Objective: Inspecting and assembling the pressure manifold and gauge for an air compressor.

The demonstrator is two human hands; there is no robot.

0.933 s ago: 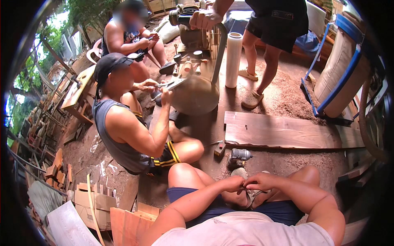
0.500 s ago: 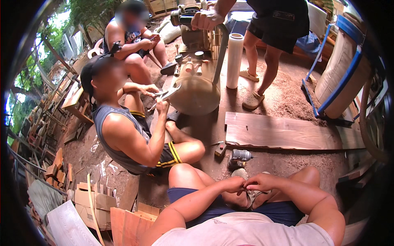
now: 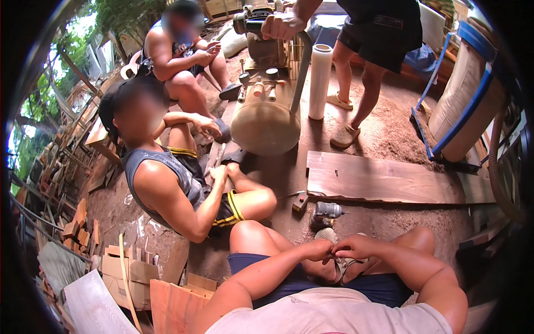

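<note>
My left hand (image 3: 317, 251) and my right hand (image 3: 354, 246) meet over my crossed legs, the fingertips touching. The fingers of both are curled in; anything pinched between them is too small or hidden to make out. Just beyond them a grey and black cordless drill (image 3: 327, 214) stands on the ground, touched by neither hand. To its left lies a small dark box with a red button (image 3: 300, 202). My sandal (image 3: 346, 268) shows beneath the hands.
A wide wooden board (image 3: 384, 181) lies ahead. Beyond stand an air compressor (image 3: 266, 127), a roll of clear film (image 3: 319, 83) and a blue-framed dust bag (image 3: 464, 100). A co-worker in a grey top (image 3: 167, 178) sits at left, others behind. A cardboard box (image 3: 125, 278) is nearby.
The co-worker in the grey top has lowered and parted their hands; the metal tool raised between them no longer shows there. My own hands stay as they were.
</note>
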